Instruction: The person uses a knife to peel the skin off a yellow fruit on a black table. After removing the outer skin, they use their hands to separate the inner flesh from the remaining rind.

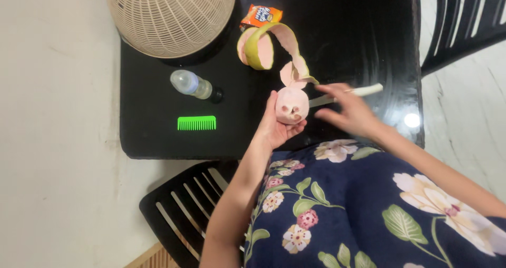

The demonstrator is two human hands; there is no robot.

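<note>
We are cupping a peeled pink fruit [292,107] in our left hand [276,125], the palm under its left and near side and the fingers curling up around it, so it is sitting just above the near edge of the black table [158,136]. A long strip of peel [269,44], pink inside and yellow-green outside, is trailing from the far side of the fruit and curling away to the far left, where it is lying on the tabletop. Our right hand [350,109] is hovering just right of the fruit, blurred; its fingers are gripping the pale handle of a knife [363,91], and the blade is pointing left toward the fruit. We cannot tell whether the blade is touching it. Left of the hands a small clear bottle [194,85] is lying on its side, and a bright green comb [196,123] is lying nearer to us. A woven dome-shaped cover [171,15] is standing at the far left, with an orange snack packet [261,16] just right of it.
</note>
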